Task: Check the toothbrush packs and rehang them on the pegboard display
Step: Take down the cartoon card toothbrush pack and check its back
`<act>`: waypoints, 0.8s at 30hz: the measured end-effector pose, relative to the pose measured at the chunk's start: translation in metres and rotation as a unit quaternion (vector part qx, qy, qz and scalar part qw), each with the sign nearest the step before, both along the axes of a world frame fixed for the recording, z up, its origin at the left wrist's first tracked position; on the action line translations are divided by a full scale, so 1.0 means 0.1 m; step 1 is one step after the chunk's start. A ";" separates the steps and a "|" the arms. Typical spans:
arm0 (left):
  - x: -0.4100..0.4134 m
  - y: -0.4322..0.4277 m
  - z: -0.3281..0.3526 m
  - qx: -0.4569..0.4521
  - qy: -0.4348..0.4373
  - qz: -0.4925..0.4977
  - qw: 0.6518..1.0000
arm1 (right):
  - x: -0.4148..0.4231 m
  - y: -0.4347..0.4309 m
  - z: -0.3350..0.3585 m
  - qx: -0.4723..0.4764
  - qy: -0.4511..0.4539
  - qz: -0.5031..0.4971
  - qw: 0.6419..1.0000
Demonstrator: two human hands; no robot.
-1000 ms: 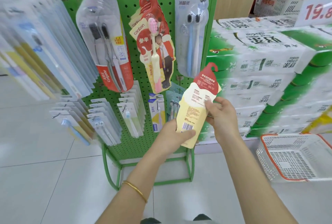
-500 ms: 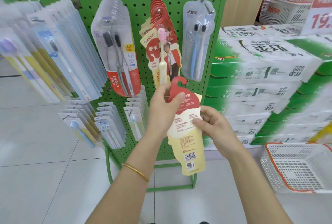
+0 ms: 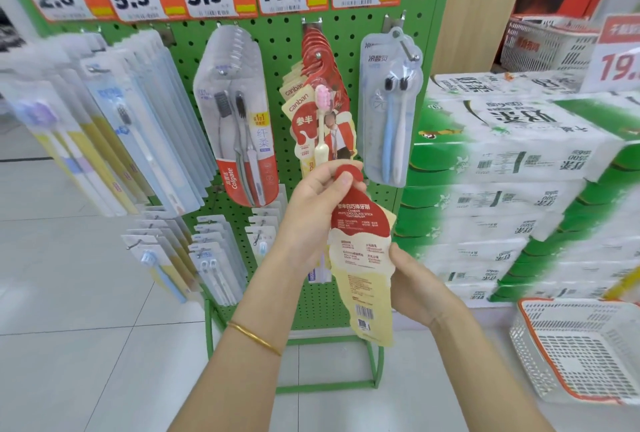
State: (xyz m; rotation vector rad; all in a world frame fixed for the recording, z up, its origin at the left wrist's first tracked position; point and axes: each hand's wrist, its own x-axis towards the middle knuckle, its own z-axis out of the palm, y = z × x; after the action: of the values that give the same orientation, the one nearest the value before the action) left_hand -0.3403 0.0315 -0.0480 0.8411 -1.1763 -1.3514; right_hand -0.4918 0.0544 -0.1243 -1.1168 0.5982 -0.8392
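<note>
Head view, left grip (image 3: 311,213) pinching toothbrush pack (image 3: 362,227) top, right grip (image 3: 415,282) holding its edge, pegboard (image 3: 284,47) behind.

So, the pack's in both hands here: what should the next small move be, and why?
Probably raise the red-and-cream pack toward the peg holding the matching packs. The left hand pinches its hook end, the right hand steadies its edge, and it sits below that peg. Its barcode side faces the camera, so it may need turning first.
</note>
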 end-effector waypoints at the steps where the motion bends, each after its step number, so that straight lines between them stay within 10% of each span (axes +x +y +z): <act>1: 0.00 0.01 0.03 -0.004 0.015 -0.012 1.000 | 0.03 -0.02 0.02 -0.014 -0.001 0.015 1.000; 12: 0.16 -0.09 0.40 -0.084 0.149 -0.064 0.983 | 0.25 -0.22 0.47 -0.146 0.051 -0.077 0.985; 24: 0.27 -0.03 0.49 -0.141 0.000 0.179 0.974 | 0.49 -0.51 0.95 -0.201 0.095 -0.356 0.907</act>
State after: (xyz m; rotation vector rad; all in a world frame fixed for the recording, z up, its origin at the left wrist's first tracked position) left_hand -0.3134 0.0287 0.0006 0.8006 -1.1213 -0.8661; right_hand -0.4432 0.0036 -0.0296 -1.3817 1.0631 -1.5467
